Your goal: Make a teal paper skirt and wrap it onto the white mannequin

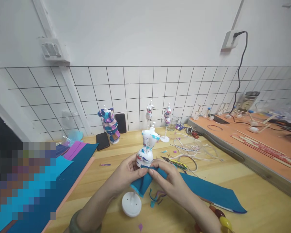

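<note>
A small white dress form [147,139], marked with teal, blue and red patches, leans slightly over its round white base [131,204]. Around its lower edge a strip of teal fabric [213,191] is wrapped, the long end trailing right across the table. My left hand [126,173] is closed round the form's left side, thumb pressing the fabric against it. On the other side my right hand [168,178] pinches the fabric near the front, its thumb close to the left thumb. Fingers behind the form are partly hidden.
Yellow-handled scissors [177,162] and a tangle of clear cord [191,145] lie right of the form. Behind stand a dressed form [109,124], two smaller forms and two phones. Fabric sheets [75,170] lie left; an orange board [247,142] with sticks is at right.
</note>
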{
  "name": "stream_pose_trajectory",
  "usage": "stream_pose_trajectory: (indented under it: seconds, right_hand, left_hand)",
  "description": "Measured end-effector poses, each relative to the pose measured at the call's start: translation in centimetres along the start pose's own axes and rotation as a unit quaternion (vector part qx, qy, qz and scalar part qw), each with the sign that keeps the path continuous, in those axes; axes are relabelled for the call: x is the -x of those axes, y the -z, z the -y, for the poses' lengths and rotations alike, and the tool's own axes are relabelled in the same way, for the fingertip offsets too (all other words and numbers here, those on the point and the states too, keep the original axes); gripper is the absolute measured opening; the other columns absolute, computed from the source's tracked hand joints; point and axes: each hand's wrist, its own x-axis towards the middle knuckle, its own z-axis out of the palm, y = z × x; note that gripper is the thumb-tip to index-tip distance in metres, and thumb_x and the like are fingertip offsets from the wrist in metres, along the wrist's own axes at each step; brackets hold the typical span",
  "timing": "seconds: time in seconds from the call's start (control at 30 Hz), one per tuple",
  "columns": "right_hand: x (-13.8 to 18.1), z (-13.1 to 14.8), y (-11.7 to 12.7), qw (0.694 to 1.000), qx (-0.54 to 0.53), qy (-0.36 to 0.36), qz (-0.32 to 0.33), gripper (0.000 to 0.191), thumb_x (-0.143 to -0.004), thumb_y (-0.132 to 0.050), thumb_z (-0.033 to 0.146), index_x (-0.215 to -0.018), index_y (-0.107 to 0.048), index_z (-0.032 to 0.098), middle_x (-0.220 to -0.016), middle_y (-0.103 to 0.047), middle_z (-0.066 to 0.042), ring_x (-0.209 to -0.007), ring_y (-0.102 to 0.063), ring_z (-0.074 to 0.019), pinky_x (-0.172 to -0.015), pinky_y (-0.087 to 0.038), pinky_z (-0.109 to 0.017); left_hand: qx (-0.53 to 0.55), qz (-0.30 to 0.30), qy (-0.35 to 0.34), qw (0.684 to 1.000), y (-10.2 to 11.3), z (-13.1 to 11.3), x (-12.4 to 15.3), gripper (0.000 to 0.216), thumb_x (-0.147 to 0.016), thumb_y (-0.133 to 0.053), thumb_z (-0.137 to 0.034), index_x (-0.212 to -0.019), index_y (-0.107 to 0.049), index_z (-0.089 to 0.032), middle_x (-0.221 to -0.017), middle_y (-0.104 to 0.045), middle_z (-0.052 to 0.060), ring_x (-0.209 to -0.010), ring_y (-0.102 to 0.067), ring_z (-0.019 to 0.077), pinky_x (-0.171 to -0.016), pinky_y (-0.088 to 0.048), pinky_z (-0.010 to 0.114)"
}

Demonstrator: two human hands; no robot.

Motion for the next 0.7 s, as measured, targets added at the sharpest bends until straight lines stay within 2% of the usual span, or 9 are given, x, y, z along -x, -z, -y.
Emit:
stream_pose_trajectory:
  seconds: [0.23, 0.4, 0.6, 0.7]
  right_hand:
    - [0.0, -0.2, -0.1, 1.000, 0.002, -0.011, -0.011, 0.013, -0.089, -0.048, 0.025, -0.089, -0.059, 0.019, -0.085, -0.062, -0.002, -0.078, -0.057, -0.0145, -0.070, -0.046, -0.025]
    - [-0.1, -0.2, 0.0, 1.000, 0.001, -0.016, -0.024, 0.014, -0.088, -0.048, 0.024, -0.084, -0.061, 0.019, -0.083, -0.063, -0.002, -0.078, -0.058, -0.0145, -0.071, -0.045, -0.026]
    - [-0.1, -0.2, -0.2, 0.997, 0.000, -0.067, -0.037, 0.023, -0.088, -0.049, 0.029, -0.073, -0.062, 0.017, -0.069, -0.061, -0.001, -0.064, -0.057, -0.0140, -0.062, -0.044, -0.025]
    - [-0.1, -0.1, -0.2, 0.998, -0.006, -0.053, -0.041, 0.021, -0.087, -0.050, 0.027, -0.073, -0.062, 0.017, -0.069, -0.060, -0.001, -0.066, -0.056, -0.0143, -0.064, -0.043, -0.026]
  left_hand:
    - [0.019, -0.051, -0.036, 0.998, -0.6, 0.5, -0.1, 0.060, -0.078, -0.062, -0.026, -0.133, -0.037, -0.028, -0.130, -0.052, 0.006, -0.121, -0.043, 0.0217, -0.098, -0.035, 0.032]
    - [-0.016, -0.052, -0.054, 0.997, -0.6, 0.9, 0.0, 0.049, -0.082, -0.057, -0.025, -0.129, -0.044, -0.025, -0.131, -0.051, 0.007, -0.121, -0.043, 0.0228, -0.101, -0.033, 0.034]
    - [-0.002, -0.082, -0.041, 0.996, -0.2, 1.4, -0.2, 0.056, -0.082, -0.058, -0.026, -0.134, -0.038, -0.024, -0.132, -0.050, 0.009, -0.122, -0.043, 0.0254, -0.101, -0.035, 0.037]
    - [-0.011, -0.092, -0.035, 0.995, 0.0, 1.3, -0.2, 0.058, -0.081, -0.059, -0.027, -0.134, -0.037, -0.023, -0.134, -0.049, 0.008, -0.123, -0.042, 0.0253, -0.100, -0.036, 0.035]
